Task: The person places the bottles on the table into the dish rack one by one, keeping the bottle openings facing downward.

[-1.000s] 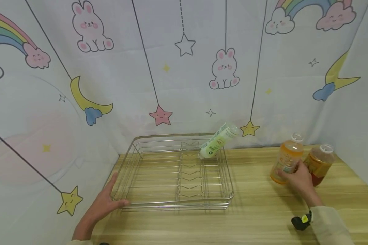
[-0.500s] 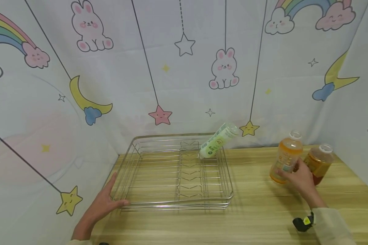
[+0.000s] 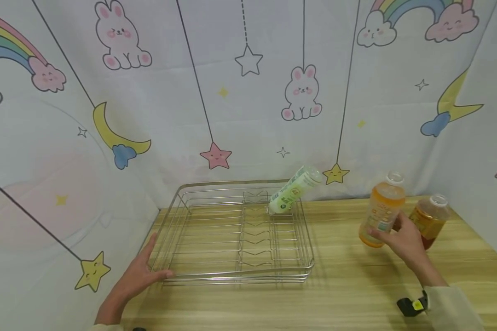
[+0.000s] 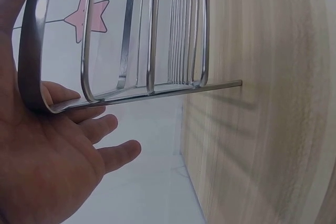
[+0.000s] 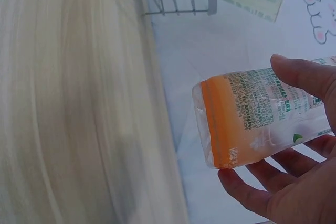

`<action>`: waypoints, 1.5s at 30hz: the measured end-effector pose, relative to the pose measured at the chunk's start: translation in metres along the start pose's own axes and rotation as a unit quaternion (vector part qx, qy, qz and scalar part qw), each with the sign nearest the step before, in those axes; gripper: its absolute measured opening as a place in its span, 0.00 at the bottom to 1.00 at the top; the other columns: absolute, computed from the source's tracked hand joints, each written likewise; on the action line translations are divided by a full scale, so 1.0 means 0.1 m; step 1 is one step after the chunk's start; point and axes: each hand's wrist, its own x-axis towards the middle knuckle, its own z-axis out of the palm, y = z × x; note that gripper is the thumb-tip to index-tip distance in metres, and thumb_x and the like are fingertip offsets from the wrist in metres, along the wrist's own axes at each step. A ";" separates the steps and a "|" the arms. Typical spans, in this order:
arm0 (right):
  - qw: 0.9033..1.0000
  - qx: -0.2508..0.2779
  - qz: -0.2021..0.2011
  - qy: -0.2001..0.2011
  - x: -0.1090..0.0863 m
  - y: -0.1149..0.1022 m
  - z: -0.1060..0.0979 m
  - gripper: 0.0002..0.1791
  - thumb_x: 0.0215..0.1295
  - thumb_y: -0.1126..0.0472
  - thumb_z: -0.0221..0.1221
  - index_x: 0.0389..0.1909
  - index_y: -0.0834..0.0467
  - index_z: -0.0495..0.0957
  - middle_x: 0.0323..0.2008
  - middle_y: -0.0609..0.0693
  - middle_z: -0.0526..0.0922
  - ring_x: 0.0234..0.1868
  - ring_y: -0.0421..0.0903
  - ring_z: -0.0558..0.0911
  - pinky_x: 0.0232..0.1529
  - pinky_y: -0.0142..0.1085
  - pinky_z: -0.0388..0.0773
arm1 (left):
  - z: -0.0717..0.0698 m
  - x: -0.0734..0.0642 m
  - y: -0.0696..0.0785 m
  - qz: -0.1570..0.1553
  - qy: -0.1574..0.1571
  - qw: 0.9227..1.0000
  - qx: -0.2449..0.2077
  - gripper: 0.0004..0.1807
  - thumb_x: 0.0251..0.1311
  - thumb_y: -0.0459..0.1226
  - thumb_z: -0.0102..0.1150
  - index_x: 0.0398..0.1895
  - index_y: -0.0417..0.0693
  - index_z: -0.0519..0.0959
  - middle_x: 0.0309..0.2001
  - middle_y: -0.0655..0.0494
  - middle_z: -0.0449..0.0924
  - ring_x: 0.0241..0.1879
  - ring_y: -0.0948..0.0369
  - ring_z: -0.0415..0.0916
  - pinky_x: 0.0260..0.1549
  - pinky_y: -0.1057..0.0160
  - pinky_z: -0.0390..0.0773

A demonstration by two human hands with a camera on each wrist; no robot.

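My right hand point(image 3: 403, 239) grips a clear plastic bottle with an orange label point(image 3: 382, 211), thumb on one side and fingers on the other. In the right wrist view, the bottle's base shows clear of the wooden tabletop. My left hand point(image 3: 138, 276) rests against the front left corner of a metal wire dish rack point(image 3: 240, 276), its fingers extended along the side and its thumb over the front rail. Inside the rack's back right part, a bottle with a green label point(image 3: 291, 193) leans to the right.
A bottle of dark amber colour point(image 3: 430, 218) stands on the wooden table point(image 3: 339, 294), just right of my right hand. A white cloth backdrop point(image 3: 248, 115) printed with rabbits and stars encloses the back and sides. Wood surface lies between the rack and the bottles.
My right hand has raised the orange-labelled bottle slightly and carried it a little to the left. My left hand, the rack and the other bottles hold their places.
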 end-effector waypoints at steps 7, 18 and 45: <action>1.000 -0.002 -0.025 -0.018 -0.04 -0.19 -0.01 0.41 0.60 0.53 0.70 0.68 0.66 0.63 0.58 0.67 0.75 0.55 0.59 0.74 0.49 0.63 0.73 | -0.02 0.00 0.01 -0.001 -0.004 1.000 -0.002 0.64 0.51 0.44 0.73 0.78 0.36 0.36 0.73 0.24 0.38 0.68 0.24 0.42 0.58 0.22 0.50; 0.998 0.006 -0.026 -0.050 -0.10 -0.49 -0.03 0.41 0.61 0.54 0.69 0.68 0.67 0.62 0.57 0.70 0.74 0.56 0.67 0.74 0.49 0.64 0.76 | -0.01 -0.01 0.00 0.004 -0.005 1.000 -0.004 0.63 0.52 0.44 0.73 0.78 0.35 0.36 0.74 0.25 0.38 0.68 0.24 0.41 0.58 0.22 0.49; 0.992 -0.033 -0.089 -0.083 -0.02 -1.00 0.04 0.43 0.56 0.53 0.73 0.69 0.63 0.63 0.57 0.66 0.76 0.54 0.65 0.78 0.47 0.59 0.80 | -0.03 -0.01 0.01 0.000 -0.012 1.000 0.001 0.62 0.54 0.46 0.71 0.78 0.35 0.36 0.74 0.25 0.37 0.69 0.25 0.41 0.57 0.22 0.50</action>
